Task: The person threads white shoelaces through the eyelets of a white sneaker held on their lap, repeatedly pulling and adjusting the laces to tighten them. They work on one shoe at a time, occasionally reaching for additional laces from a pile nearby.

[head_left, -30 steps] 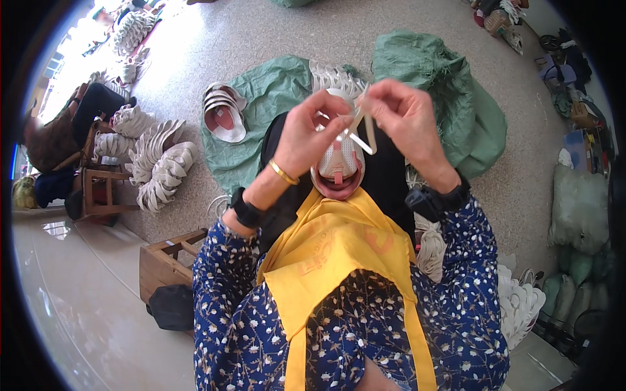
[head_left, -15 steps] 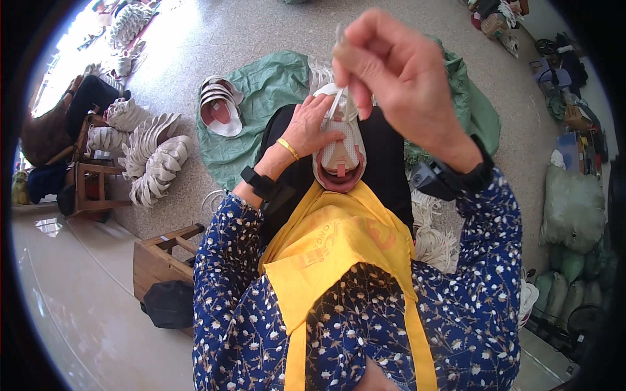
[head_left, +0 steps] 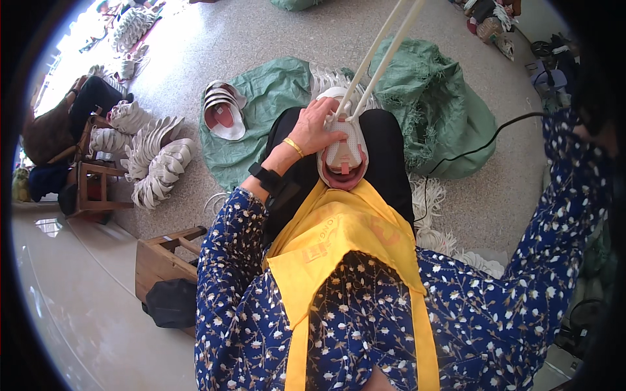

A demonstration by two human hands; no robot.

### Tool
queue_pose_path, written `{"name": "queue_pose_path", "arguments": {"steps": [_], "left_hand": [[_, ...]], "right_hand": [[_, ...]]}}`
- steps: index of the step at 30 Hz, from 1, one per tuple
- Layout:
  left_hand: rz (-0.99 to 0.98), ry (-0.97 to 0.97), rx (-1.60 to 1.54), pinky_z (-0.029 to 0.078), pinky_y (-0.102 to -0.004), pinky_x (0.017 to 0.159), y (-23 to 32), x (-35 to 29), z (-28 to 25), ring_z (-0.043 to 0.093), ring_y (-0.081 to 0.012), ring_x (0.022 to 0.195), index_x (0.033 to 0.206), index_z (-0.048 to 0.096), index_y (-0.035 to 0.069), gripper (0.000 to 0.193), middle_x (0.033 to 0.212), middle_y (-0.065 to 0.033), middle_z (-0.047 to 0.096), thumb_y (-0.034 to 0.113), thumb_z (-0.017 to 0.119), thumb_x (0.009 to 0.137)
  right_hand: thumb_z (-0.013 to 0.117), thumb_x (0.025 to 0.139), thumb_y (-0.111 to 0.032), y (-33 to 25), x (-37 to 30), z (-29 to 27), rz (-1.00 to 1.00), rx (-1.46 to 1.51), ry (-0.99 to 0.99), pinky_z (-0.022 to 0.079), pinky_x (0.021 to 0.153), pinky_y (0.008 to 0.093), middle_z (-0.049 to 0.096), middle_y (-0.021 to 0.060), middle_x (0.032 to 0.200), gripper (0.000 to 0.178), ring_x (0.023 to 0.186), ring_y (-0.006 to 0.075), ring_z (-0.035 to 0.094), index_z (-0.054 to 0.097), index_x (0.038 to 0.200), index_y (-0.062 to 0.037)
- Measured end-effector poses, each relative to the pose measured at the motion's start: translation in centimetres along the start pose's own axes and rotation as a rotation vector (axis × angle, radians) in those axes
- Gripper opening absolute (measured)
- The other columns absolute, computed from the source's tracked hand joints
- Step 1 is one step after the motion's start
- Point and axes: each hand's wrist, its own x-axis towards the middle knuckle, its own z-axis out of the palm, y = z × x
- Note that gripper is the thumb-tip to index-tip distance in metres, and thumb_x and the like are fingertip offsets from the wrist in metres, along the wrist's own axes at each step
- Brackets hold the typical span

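Observation:
A white and pinkish shoe upper (head_left: pixel 342 156) rests on my lap, its pink-lined opening toward me. My left hand (head_left: pixel 315 127) holds it from the left, thumb across the tongue and fingers near the eyelets. From the eyelets two strands of a white shoelace (head_left: pixel 373 81) stretch taut up and to the right, past the top edge of the view. My right arm (head_left: pixel 551 195) reaches out to the far right; its hand is lost beyond the dark rim.
Stacked shoe uppers (head_left: pixel 223 111) lie on a green sack (head_left: pixel 267 85), with another green sack (head_left: pixel 450 124) at right. White laces (head_left: pixel 430 221) lie by my right leg. Piles of uppers (head_left: pixel 163 163) and a wooden stool (head_left: pixel 163 260) stand left. A black cable (head_left: pixel 482 148) runs toward my right arm.
My right hand has swung from above the shoe upper out of view, and my right arm is now stretched outward. The lace is drawn out long. My left hand stays on the upper.

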Motion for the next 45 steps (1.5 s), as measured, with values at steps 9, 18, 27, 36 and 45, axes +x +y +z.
{"name": "queue_pose_path", "arguments": {"steps": [9,18,27,36,45], "left_hand": [[-0.067,0.178,-0.105,0.055,-0.0304,0.071,1.3,0.3,-1.5,0.068,-0.0202,0.079,0.098,0.059,0.002,0.017,0.091,-0.0078,0.068,0.003,0.072,0.086],[-0.031,0.054,-0.312,0.055,-0.0293,0.070,6.4,1.9,-0.5,0.071,-0.0181,0.079,0.116,0.059,0.003,0.029,0.095,-0.0078,0.073,0.006,0.071,0.089],[-0.198,-0.123,-0.235,0.039,-0.0261,0.061,8.0,-1.7,-5.5,0.043,-0.0077,0.068,0.091,0.054,0.006,0.028,0.075,0.0027,0.048,0.011,0.080,0.085],[-0.572,-0.306,-0.234,0.041,-0.0278,0.052,3.3,-10.1,-12.4,0.051,-0.0069,0.057,0.086,0.058,0.003,0.026,0.064,-0.0011,0.054,0.023,0.072,0.096],[-0.551,-0.010,0.648,0.052,-0.0483,0.067,-1.7,-12.9,-13.2,0.068,-0.0392,0.076,0.095,0.057,0.003,0.019,0.081,-0.0179,0.068,0.016,0.070,0.092]], "right_hand": [[0.057,0.106,-0.018,1.8,-2.6,-6.9,0.061,-0.088,0.182,0.048,0.052,0.0170,0.065,0.0010,0.081,0.019,0.058,0.0028,0.056,0.063,0.111,-0.0012],[0.059,0.105,-0.018,2.1,-4.1,-11.1,0.070,-0.120,0.299,0.048,0.055,0.0159,0.066,0.0005,0.083,0.020,0.061,0.0025,0.057,0.063,0.115,-0.0010],[0.061,0.104,-0.017,1.7,-6.5,-17.4,0.123,-0.162,0.400,0.049,0.057,0.0149,0.067,-0.0001,0.085,0.023,0.064,0.0021,0.059,0.064,0.119,-0.0008],[0.066,0.100,-0.015,11.7,-20.5,-17.7,1.051,-0.340,0.049,0.050,0.044,0.0182,0.066,-0.0004,0.075,0.009,0.052,0.0021,0.057,0.068,0.099,-0.0059],[0.076,0.091,-0.014,16.9,-21.3,-0.9,0.772,-0.408,-0.232,0.045,0.049,0.0259,0.071,0.0039,0.075,0.019,0.053,0.0054,0.056,0.072,0.103,-0.0005]]}}
